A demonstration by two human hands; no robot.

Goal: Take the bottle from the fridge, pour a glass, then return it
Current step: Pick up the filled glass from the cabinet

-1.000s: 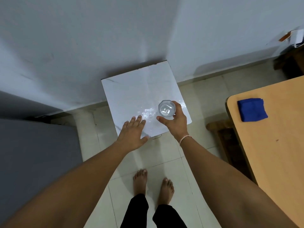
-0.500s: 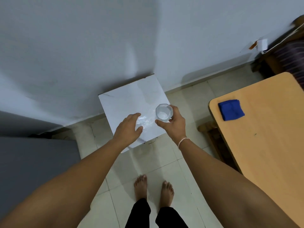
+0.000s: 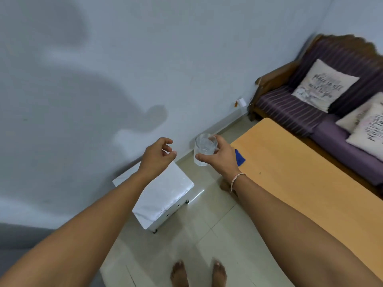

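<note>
Fingers of the left hand (image 3: 158, 156) hang loosely curled and hold nothing, above the white box (image 3: 165, 195) by the wall. Just right of it, the right hand (image 3: 220, 157) grips a clear glass (image 3: 204, 149) in the air, near the wooden table (image 3: 310, 172) with its blue cloth (image 3: 240, 159).

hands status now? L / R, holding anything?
Left hand: holds nothing, fingers loosely curled, in the air above the white stand.
Right hand: grips the glass, lifted off the stand.
</note>
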